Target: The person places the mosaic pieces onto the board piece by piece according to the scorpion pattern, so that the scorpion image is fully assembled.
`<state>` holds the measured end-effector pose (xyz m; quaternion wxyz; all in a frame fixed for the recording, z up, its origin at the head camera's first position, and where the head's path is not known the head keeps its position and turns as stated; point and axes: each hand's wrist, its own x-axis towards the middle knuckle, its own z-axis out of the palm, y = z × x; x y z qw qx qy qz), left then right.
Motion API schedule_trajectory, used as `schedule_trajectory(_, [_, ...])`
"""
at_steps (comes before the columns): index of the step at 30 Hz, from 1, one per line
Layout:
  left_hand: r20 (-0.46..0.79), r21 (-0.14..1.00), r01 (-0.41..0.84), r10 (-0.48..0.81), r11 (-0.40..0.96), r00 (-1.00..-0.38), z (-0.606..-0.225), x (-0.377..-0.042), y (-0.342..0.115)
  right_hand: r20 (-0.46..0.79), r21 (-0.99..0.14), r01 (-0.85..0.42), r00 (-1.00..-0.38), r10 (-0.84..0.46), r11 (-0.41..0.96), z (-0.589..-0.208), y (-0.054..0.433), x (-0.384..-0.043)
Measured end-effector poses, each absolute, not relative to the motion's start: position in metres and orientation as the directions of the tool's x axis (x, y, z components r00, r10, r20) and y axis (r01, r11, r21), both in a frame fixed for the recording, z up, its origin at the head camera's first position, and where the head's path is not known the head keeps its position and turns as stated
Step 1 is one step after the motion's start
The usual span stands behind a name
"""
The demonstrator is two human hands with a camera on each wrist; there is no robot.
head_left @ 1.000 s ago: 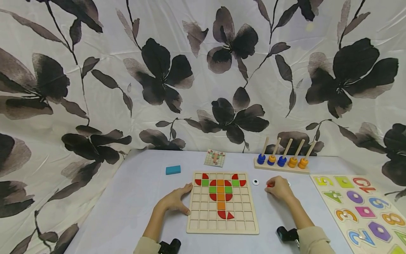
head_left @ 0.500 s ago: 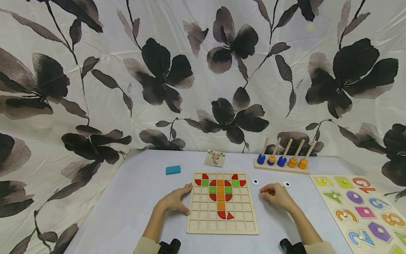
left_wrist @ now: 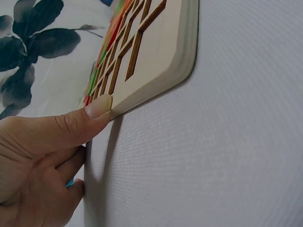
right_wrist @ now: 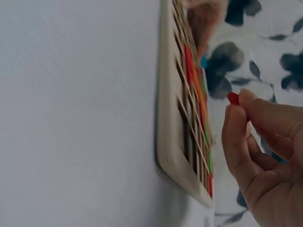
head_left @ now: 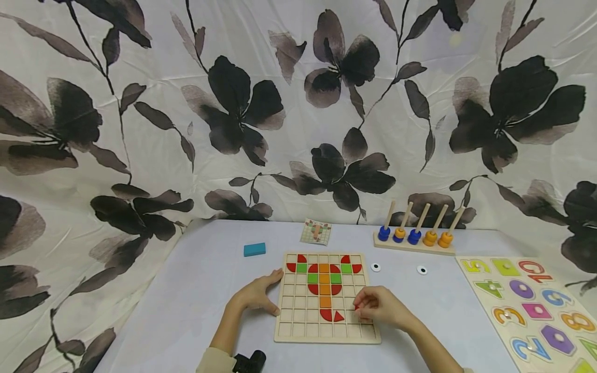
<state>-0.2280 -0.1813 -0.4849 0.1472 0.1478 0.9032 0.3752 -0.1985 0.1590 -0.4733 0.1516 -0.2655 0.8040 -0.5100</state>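
Note:
A square wooden grid board (head_left: 298, 331) lies on the table, with red, green and orange tiles set in several of its cells. My left hand (head_left: 254, 297) is spread along the board's left side, its thumb (left_wrist: 71, 125) touching the edge. My right hand (head_left: 384, 308) is over the board's right part and pinches a small red tile (right_wrist: 233, 98) between thumb and index finger; the fingers mostly cover the tile's shape. Near the board's lower middle, a red quarter-round tile (head_left: 326, 315) sits beside a red triangular tile (head_left: 338, 316).
Behind the board lies a small pattern card (head_left: 316, 232), with a blue block (head_left: 254, 249) to its left. Two white discs with black centres (head_left: 375, 268) lie right of the board. A peg bead counter (head_left: 415, 243) and a number puzzle board (head_left: 527, 311) stand farther right.
My right hand has carried the red tile leftward and nearer, from the table beside the white discs to over the board. The left hand has stayed at the board's edge.

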Motion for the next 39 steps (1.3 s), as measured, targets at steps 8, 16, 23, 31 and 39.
schedule_trajectory(8, [-0.155,0.719,0.154,0.373,0.678,-0.915,-0.485,-0.228,-0.181,0.059,-0.839,-0.385,-0.767,-0.639,0.385,-0.484,0.13,-0.183])
schedule_trajectory(16, [-0.153,0.713,0.159,0.373,0.683,-0.915,-0.485,-0.229,-0.182,0.107,-0.783,-0.424,-0.813,-0.572,0.455,-0.488,0.119,-0.177])
schedule_trajectory(23, [-0.164,0.717,0.149,0.372,0.681,-0.914,-0.485,-0.229,-0.181,0.152,-0.706,-0.486,-0.814,-0.56,0.516,-0.485,0.116,-0.17])
schedule_trajectory(31, [-0.168,0.717,0.139,0.363,0.683,-0.916,-0.485,-0.23,-0.181,0.071,-0.619,-0.558,-0.74,-0.669,0.552,-0.474,0.12,-0.168])
schedule_trajectory(39, [-0.171,0.725,0.141,0.374,0.675,-0.912,-0.484,-0.229,-0.181,0.085,-0.564,-0.6,-0.725,-0.683,0.567,-0.478,0.116,-0.17])
